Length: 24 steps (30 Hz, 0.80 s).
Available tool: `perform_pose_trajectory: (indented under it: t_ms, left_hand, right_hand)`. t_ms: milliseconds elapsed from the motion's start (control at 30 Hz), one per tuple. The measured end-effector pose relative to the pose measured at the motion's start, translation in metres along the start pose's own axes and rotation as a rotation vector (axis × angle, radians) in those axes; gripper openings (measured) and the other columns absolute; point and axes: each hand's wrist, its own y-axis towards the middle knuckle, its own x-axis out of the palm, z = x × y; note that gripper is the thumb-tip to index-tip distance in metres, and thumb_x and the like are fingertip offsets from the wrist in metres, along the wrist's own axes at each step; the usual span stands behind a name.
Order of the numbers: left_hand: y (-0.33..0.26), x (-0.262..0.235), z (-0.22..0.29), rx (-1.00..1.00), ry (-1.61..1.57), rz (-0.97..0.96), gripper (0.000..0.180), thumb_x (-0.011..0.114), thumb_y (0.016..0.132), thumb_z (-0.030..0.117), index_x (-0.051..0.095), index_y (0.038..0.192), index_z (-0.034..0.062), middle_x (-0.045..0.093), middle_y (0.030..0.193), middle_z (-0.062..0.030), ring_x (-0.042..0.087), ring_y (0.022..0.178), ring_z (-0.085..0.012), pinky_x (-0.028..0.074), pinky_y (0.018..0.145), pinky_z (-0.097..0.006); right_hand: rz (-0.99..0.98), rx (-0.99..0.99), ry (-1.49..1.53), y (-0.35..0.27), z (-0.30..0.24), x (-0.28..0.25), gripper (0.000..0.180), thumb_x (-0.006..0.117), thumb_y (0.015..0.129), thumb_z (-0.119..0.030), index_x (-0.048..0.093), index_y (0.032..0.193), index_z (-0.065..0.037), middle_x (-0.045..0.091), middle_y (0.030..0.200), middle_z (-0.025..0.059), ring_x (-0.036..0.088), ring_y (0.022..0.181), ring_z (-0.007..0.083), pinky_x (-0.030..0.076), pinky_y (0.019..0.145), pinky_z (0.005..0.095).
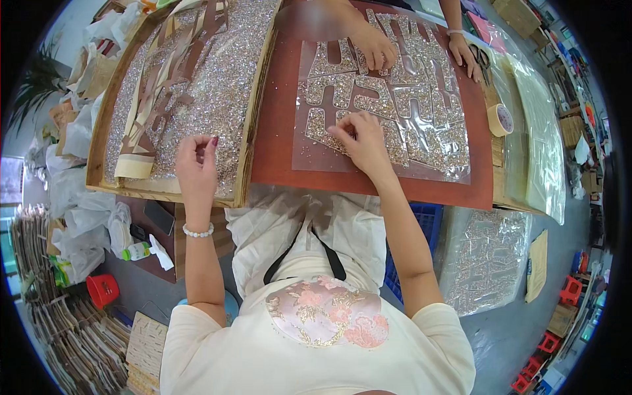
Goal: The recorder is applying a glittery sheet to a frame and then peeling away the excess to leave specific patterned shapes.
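Observation:
My left hand [196, 161], a beaded bracelet at its wrist, hovers over the front right part of a wooden-rimmed tray [249, 131]. Its fingers are curled in with the thumb against them; whatever they may hold is too small to see. Loose glittering stones [217, 85] cover the tray's bottom. On the red-brown board beside it lies a clear sheet [316, 164] bearing stone-covered cut shapes [329, 90]. My right hand [362, 141] rests at the sheet's near middle, fingertips bent together over the shapes, hiding what is beneath.
Brown and cream paper strips [141, 125] lie in the tray. Across the board, another person's hand [374, 47] touches the shapes; a second hand [464, 56] rests by black scissors [484, 62]. A tape roll [500, 120] sits at the board's right edge, near stacked clear sheets [536, 145].

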Motion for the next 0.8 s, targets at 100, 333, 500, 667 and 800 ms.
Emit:
perform_pose_trajectory:
  t_ms: [100,333,500,667,800]
  left_hand:
    - [0.011,0.039,0.036,0.100,-0.168,-0.022,0.007,0.063,0.089,0.007,0.061,0.092,0.0002,0.059,0.083,-0.0073,0.055,0.070,-0.0140,0.045,0.065,-0.027]
    - [-0.017,0.108,0.080,0.177,-0.328,-0.236,0.007,0.063,0.087,0.004,0.061,0.092,-0.0002,0.057,0.081,-0.0071,0.054,0.066,-0.0133,0.044,0.060,-0.026]
    - [-0.021,0.131,0.086,0.136,-0.357,-0.311,0.008,0.063,0.084,0.003,0.057,0.087,-0.0011,0.056,0.084,-0.0123,0.059,0.073,-0.0268,0.048,0.065,-0.036]
    - [0.002,0.154,0.066,0.160,-0.262,-0.182,0.007,0.063,0.085,0.004,0.059,0.087,-0.0015,0.057,0.084,-0.0126,0.059,0.073,-0.0261,0.048,0.065,-0.035]
    - [0.015,0.167,0.070,0.054,-0.257,-0.110,0.008,0.064,0.085,0.006,0.063,0.087,-0.0017,0.058,0.082,-0.0123,0.060,0.071,-0.0256,0.048,0.066,-0.037]
  right_hand:
    - [0.139,-0.014,0.128,0.010,0.020,-0.001,0.019,0.071,0.082,-0.023,0.063,0.083,-0.006,0.055,0.083,0.0070,0.052,0.081,0.0241,0.039,0.076,0.0361]
    - [0.264,-0.014,0.005,-0.011,0.009,0.000,0.014,0.068,0.084,-0.019,0.063,0.082,-0.005,0.055,0.081,0.0067,0.052,0.080,0.0254,0.038,0.076,0.0387]
    - [0.282,0.077,0.113,-0.014,0.014,-0.020,0.015,0.069,0.083,-0.018,0.064,0.080,-0.005,0.055,0.080,0.0063,0.052,0.076,0.0239,0.038,0.074,0.0379]
    - [0.315,0.093,0.117,-0.017,0.025,-0.027,0.014,0.069,0.083,-0.017,0.065,0.079,-0.005,0.055,0.079,0.0055,0.052,0.075,0.0223,0.039,0.073,0.0362]
    - [0.323,0.112,0.147,-0.019,0.024,-0.026,0.014,0.069,0.083,-0.017,0.064,0.080,-0.005,0.055,0.079,0.0051,0.052,0.075,0.0219,0.039,0.074,0.0358]
